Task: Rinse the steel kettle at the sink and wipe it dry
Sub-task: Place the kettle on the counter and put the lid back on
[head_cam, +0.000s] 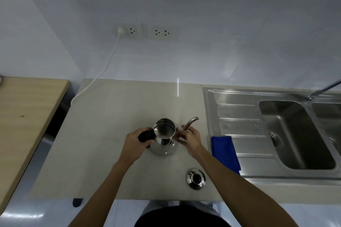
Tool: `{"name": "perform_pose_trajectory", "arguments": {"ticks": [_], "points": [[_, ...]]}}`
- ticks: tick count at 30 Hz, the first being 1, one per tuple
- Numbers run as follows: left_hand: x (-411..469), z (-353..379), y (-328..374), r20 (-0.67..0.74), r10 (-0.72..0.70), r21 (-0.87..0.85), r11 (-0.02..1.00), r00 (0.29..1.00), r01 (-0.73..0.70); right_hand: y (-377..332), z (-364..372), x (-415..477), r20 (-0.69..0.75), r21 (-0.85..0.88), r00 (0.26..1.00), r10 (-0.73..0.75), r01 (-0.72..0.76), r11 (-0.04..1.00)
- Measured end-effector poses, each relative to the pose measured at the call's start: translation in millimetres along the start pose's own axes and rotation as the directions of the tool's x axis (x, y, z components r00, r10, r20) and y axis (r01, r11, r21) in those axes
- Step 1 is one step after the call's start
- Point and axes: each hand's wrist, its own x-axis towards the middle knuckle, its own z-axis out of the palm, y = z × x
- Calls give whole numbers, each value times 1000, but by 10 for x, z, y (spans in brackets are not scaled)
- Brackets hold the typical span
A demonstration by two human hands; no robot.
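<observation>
The steel kettle (164,137) stands upright and uncovered on the beige surface (103,134) at mid-frame. The left hand (135,143) is closed around its black handle (146,136); the right hand (190,139) pinches the curved spout (191,122). Its lid (196,178) lies lower right, near a blue cloth (225,151) draped on the edge of the sink (239,114) at right.

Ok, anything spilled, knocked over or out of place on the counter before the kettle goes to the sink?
Nothing stands out. The kettle stands upright on the counter, left hand on its black handle, right hand at the spout. Its lid is off, lying nearer the front edge. The blue cloth lies on the sink's drainboard. No spills visible.
</observation>
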Motion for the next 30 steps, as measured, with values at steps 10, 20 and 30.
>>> {"name": "perform_pose_trajectory", "arguments": {"ticks": [10,20,30], "points": [[-31,12,-168,-29,9,58,998,1000,-7,31,-25,99,76,-79,997,21,-15,997],[-41,34,-210,-59,-14,43,999,998,16,150,-575,-145,99,-758,978,-183,193,623],[0,63,-313,-71,17,102,995,997,-10,675,-1384,-824,211,-964,965,-154,232,134]]}}
